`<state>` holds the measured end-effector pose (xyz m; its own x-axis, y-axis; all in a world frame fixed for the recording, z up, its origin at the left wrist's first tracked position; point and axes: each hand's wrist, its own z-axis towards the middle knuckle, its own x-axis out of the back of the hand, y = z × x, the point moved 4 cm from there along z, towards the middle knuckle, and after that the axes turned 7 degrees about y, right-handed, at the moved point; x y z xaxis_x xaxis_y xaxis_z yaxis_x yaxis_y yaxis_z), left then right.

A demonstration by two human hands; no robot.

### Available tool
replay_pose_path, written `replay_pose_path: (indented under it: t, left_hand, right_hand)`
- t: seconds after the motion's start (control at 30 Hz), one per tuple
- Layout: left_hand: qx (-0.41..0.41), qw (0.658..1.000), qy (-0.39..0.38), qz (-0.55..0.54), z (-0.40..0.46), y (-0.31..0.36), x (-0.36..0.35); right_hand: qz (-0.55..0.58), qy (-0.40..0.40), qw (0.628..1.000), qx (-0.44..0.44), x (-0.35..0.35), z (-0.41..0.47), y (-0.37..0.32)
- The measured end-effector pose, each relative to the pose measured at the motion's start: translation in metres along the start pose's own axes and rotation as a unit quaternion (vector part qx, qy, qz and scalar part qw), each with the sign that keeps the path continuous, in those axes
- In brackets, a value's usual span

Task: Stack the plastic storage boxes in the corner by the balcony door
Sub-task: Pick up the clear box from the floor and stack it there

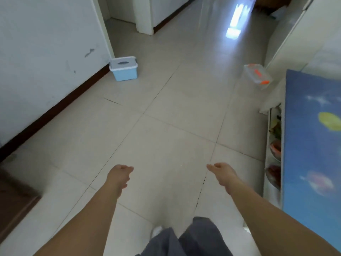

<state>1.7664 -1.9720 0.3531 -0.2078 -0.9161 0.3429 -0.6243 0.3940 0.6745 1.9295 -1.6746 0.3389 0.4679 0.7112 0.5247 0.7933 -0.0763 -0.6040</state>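
Note:
A light blue storage box [125,71] with a white lid and grey clips stands on the tiled floor against the left wall, by a door frame. A clear plastic box [257,76] with orange clips sits on the floor at the right, beside a white cabinet. My left hand [119,177] and my right hand [222,173] reach forward over the floor, both empty with fingers loosely curled and apart. Each hand is far from both boxes.
A blue patterned table top [311,145] juts in at the right, with dishes of food on a shelf [275,150] beneath it. Dark wooden furniture [13,200] sits at the lower left. The tiled hallway runs ahead. My legs and a white shoe [156,231] show below.

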Motion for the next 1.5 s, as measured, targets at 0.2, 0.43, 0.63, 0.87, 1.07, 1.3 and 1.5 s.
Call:
replay_pose_path:
  t: [0.2, 0.43, 0.63, 0.87, 1.07, 1.3, 1.5]
  left_hand:
    - [-0.008, 0.998, -0.035, 0.051, 0.083, 0.102, -0.084]
    - [0.011, 0.998, -0.046, 0.051, 0.174, 0.245, -0.203]
    - [-0.018, 0.994, -0.088, 0.058, 0.224, 0.358, -0.301]
    - [-0.035, 0.989, -0.099, 0.101, 0.328, 0.493, -0.42]
    - [-0.078, 0.976, -0.127, 0.16, 0.399, 0.633, -0.534]
    - [-0.099, 0.953, -0.186, 0.218, 0.431, 0.745, -0.695]
    - [-0.094, 0.946, -0.203, 0.235, 0.449, 0.802, -0.837]
  right_hand:
    - [0.015, 0.024, 0.999, -0.044, 0.008, 0.097, -0.054]
    - [0.067, 0.007, 0.992, -0.103, 0.057, 0.254, -0.148]
    - [0.047, 0.045, 0.996, -0.062, 0.114, 0.374, -0.248]
    - [0.063, 0.058, 0.994, -0.069, 0.153, 0.525, -0.344]
    - [0.083, 0.095, 0.986, -0.11, 0.206, 0.633, -0.408]
    - [0.122, 0.119, 0.976, -0.135, 0.274, 0.747, -0.457]
    - [0.171, 0.131, 0.962, -0.165, 0.347, 0.864, -0.466]
